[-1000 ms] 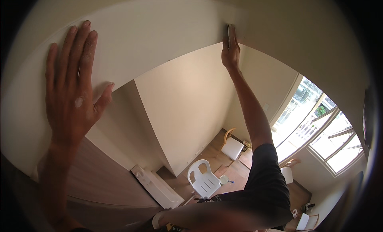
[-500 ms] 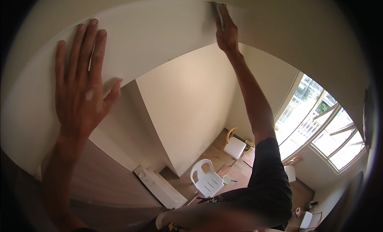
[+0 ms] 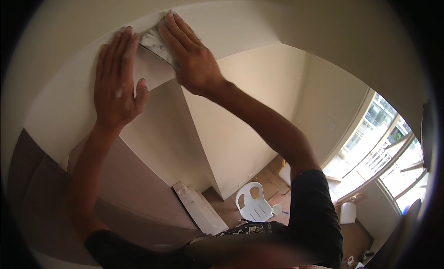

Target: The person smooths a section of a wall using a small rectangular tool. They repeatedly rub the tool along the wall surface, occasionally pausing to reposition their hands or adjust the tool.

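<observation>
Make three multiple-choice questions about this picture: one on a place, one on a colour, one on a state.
1. Where is the plastic chair?
A. on the floor below
B. beside the left hand
C. on a shelf

2. What colour is the chair?
A. red
B. white
C. black

3. How is the left hand?
A. closed in a fist
B. gripping a handle
C. flat, fingers spread, on the white panel

Answers: 1 A, it stands far below, near the window. 2 B, its back and seat are white. 3 C, the palm lies open beside the right hand, which presses a smeared flat tool.
</observation>
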`<action>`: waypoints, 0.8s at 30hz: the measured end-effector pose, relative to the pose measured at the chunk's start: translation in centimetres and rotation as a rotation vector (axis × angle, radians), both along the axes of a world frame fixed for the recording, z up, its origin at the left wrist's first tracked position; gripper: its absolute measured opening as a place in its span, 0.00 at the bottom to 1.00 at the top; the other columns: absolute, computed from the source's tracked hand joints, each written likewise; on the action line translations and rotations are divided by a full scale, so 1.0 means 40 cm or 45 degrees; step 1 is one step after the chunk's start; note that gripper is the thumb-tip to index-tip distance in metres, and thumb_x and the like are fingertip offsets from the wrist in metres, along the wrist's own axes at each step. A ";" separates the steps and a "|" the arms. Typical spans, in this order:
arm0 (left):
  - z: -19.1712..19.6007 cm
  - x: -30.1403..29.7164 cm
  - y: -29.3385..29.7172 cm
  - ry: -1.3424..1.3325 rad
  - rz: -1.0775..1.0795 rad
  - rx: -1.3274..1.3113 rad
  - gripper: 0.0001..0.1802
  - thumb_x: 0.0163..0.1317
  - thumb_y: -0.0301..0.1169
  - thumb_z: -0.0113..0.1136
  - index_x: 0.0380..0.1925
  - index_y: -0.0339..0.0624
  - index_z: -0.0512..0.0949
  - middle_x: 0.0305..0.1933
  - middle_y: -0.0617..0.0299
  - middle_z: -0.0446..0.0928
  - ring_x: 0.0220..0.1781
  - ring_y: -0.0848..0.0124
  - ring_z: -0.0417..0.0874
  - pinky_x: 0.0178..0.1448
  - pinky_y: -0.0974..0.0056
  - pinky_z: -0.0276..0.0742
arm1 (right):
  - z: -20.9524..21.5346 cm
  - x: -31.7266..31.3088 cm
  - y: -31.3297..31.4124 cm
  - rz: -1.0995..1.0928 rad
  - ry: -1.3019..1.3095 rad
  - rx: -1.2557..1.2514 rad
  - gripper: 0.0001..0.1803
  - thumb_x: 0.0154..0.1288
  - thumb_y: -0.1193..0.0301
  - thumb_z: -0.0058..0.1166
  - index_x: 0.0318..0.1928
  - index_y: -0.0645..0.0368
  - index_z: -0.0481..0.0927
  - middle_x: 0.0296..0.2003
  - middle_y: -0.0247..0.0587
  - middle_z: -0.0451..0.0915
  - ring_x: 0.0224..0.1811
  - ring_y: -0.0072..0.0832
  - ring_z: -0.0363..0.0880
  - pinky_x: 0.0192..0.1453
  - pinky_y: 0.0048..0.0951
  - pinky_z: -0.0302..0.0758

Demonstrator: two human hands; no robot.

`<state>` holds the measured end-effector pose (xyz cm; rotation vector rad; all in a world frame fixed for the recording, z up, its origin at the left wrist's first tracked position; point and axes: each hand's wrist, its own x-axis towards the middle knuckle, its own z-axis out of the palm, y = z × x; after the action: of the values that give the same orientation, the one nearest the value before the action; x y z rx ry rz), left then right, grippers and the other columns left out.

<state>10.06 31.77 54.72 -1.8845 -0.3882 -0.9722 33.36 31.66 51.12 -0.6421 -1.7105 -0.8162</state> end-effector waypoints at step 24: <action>-0.090 -0.307 -0.032 -0.479 0.369 0.098 0.46 0.72 0.57 0.56 0.80 0.39 0.62 0.84 0.53 0.63 0.86 0.51 0.59 0.86 0.37 0.52 | 0.201 0.268 -0.009 -0.367 -0.939 -0.060 0.53 0.51 0.91 0.62 0.79 0.51 0.66 0.82 0.32 0.61 0.84 0.38 0.60 0.82 0.40 0.74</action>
<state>-2.20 30.50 51.10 -1.5204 -0.8110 -1.1222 44.10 31.31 59.16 -0.6740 -2.3323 -1.3326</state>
